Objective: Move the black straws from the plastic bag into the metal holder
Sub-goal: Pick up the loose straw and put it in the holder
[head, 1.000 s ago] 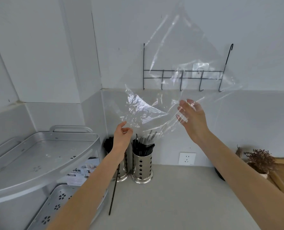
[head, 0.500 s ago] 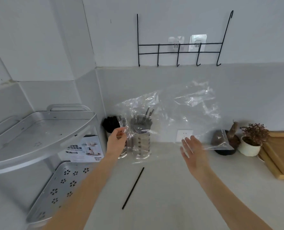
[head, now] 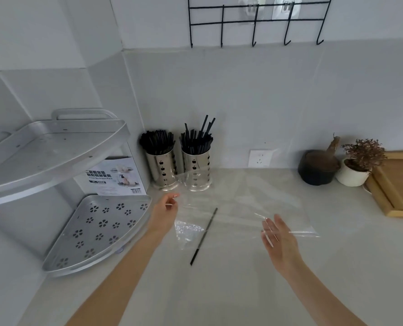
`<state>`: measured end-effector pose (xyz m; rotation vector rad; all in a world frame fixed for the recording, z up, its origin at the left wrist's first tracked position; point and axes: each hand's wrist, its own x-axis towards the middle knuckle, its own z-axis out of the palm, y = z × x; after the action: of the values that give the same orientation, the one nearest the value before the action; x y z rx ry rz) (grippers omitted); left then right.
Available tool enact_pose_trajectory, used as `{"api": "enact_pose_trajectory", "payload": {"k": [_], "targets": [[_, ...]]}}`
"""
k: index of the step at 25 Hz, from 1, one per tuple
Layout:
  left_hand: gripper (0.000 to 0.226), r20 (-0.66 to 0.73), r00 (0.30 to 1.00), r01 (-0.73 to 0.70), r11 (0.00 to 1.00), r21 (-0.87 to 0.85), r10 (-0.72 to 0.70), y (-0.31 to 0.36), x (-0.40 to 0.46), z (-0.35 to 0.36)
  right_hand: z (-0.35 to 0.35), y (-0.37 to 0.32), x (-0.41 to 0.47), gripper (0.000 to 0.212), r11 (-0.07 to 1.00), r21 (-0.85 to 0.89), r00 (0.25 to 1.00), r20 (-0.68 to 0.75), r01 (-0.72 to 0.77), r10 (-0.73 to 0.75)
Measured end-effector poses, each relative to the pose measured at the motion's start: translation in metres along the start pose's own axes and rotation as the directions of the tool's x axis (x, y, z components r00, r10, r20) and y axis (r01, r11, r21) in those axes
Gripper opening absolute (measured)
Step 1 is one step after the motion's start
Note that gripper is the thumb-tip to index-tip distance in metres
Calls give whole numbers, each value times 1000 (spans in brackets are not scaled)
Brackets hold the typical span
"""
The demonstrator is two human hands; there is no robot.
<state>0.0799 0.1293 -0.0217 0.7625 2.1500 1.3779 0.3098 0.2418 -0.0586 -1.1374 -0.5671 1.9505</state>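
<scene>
Lying flat on the table [head: 243, 290], the plastic bag [head: 247, 203] spreads out in front of the right metal holder [head: 197, 171], its far edge reaching the holder's base. Left hand [head: 164, 214]: grip narrow, fingertips pinching the bag's left edge, just in front of the holder. Right hand [head: 279, 241]: grip wide, fingers spread, palm turned toward the bag's near right edge; contact with the plastic cannot be told. Bag looks empty, crumpled at its near left corner. Black straws [head: 197, 141] stand bunched in the right metal holder, several sticking up above the rest. A second holder [head: 160, 169] just left of it is also full of straws. One loose straw [head: 204, 236] lies on the table in front of the holder, between the two hands, its far end under the plastic. Corner rack [head: 54, 151] stands well left of the holder; plant pot [head: 352, 174] and wooden tray [head: 398, 184] well right.
</scene>
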Motion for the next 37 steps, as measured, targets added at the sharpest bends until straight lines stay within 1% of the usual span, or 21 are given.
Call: {"api": "enact_pose_trajectory", "payload": {"k": [3,4,8,10,11,14,15,18,20,23,24,26,28,29,30,31,32,33,34,36,37], "targets": [[30,-19,1000,23,1000,20,-23,-12,-6,4,-13,3,1,22,999,-29,999,-30,-25,24],[30,-23,999,33,999,21,-32,-16,-8,4,-17,4,2,21,999,-32,999,-35,-33,32],[30,-44,995,92,995,34,-91,-30,-11,1,-24,3,5,5,997,-28,997,-45,-71,70],[31,-69,990,127,992,25,-125,-34,-10,-1,-28,2,7,4,997,-37,995,-75,-65,63],[31,-85,986,146,989,14,-144,-36,-9,-2,-30,4,9,9,996,-71,994,-94,-59,52],[33,-144,972,190,982,18,-185,-41,-4,-4,-35,13,15,45,982,-191,986,-163,-3,-29],[33,-158,969,194,981,26,-187,-42,-2,-3,-36,16,17,52,970,-240,978,-195,24,-73],[34,-166,966,198,980,-18,-199,-44,0,-4,-38,20,18,60,879,-473,954,-229,65,-194],[36,-141,962,216,968,-128,-233,-43,3,-5,-36,19,17,64,789,-608,935,-219,91,-277],[36,-119,945,254,911,-326,-306,-41,10,-6,-30,16,13,70,667,-726,877,-199,167,-436],[36,-119,939,262,893,-366,-324,-41,13,-6,-27,17,12,67,588,-780,849,-147,216,-507],[35,-125,932,270,880,-391,-341,-41,17,-5,-23,20,9,57,402,-837,776,43,372,-629],[35,-136,924,272,865,-421,-357,-40,19,-3,-16,25,5,42,215,-805,683,289,553,-671],[34,-138,919,274,852,-446,-368,-39,19,-1,-11,28,3,34,117,-761,627,426,638,-652],[35,-135,915,276,836,-474,-379,-37,19,0,-5,31,0,26,24,-699,572,564,715,-596],[35,-127,914,276,821,-500,-385,-35,19,1,-1,37,-3,20,-58,-624,521,696,779,-494],[36,-115,915,275,807,-522,-387,-34,20,2,2,45,-6,15,-134,-555,480,797,821,-366],[36,-101,918,273,797,-539,-383,-32,21,2,5,53,-9,13,-197,-499,454,860,844,-235],[37,-89,921,271,789,-551,-379,-30,21,2,6,64,-10,15,-238,-461,446,887,855,-120],[37,-79,926,263,779,-569,-370,-25,23,1,4,80,-11,27,-223,-496,516,855,839,40],[37,-79,928,256,777,-575,-364,-23,24,0,4,86,-8,32,-217,-507,532,843,834,79]]}}
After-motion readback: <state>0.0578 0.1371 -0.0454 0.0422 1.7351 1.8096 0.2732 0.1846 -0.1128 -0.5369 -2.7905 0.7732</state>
